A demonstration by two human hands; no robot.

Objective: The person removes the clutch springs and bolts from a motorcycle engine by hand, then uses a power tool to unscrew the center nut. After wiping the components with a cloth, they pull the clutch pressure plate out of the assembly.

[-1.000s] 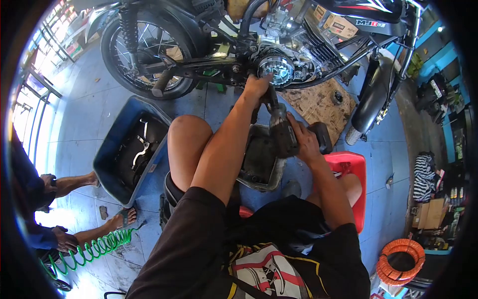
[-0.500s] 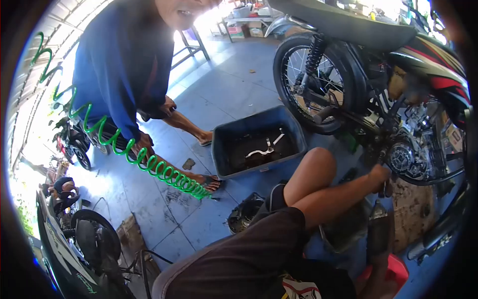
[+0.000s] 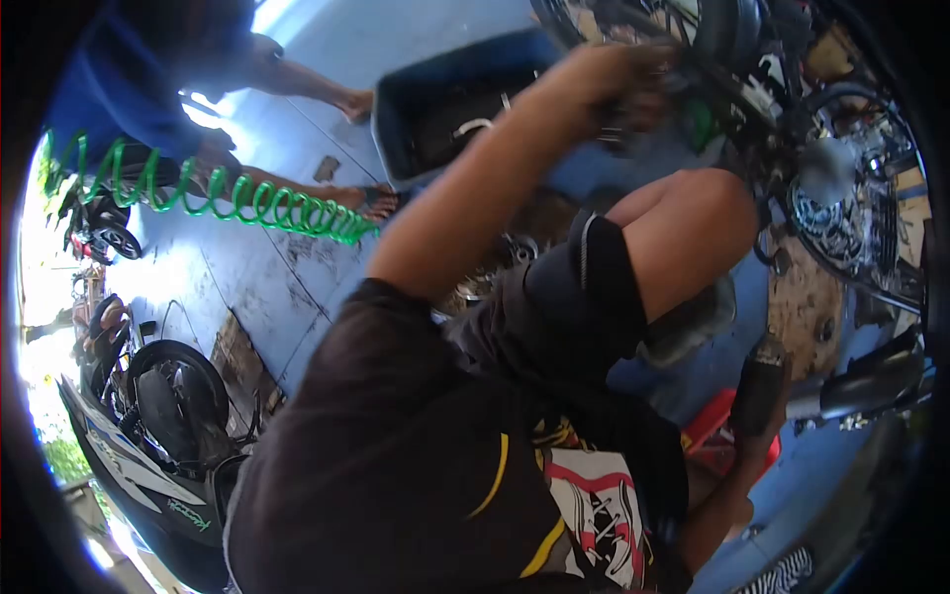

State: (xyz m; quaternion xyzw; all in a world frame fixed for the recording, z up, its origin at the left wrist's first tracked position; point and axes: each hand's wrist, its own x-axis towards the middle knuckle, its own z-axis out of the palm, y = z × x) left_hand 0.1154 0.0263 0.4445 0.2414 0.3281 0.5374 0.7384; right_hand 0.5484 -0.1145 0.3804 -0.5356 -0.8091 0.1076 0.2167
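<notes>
My left arm reaches up across the view, and my left hand point(image 3: 633, 91) is smeared by motion beside the motorcycle's rear frame point(image 3: 732, 89). Whether its fingers hold anything is unclear. At the lower right my right hand point(image 3: 774, 421) is wrapped round a dark bottle-like container point(image 3: 759, 391). The opened engine point(image 3: 826, 223), with its round metal parts exposed, lies above and to the right of it. Behind my left forearm is a dark plastic tub point(image 3: 396, 124) with a silver lever point(image 3: 473, 127) in it.
A person in blue point(image 3: 148, 69) stands at the upper left near a coiled green hose point(image 3: 287, 208). Another motorcycle point(image 3: 148, 495) stands at the lower left. A stained board point(image 3: 807, 297) lies below the engine, and a red object point(image 3: 712, 421) is by my right hand.
My left hand has left the engine area and moved up and left, towards the rear wheel. The view has shifted, and the container still sits in my right hand.
</notes>
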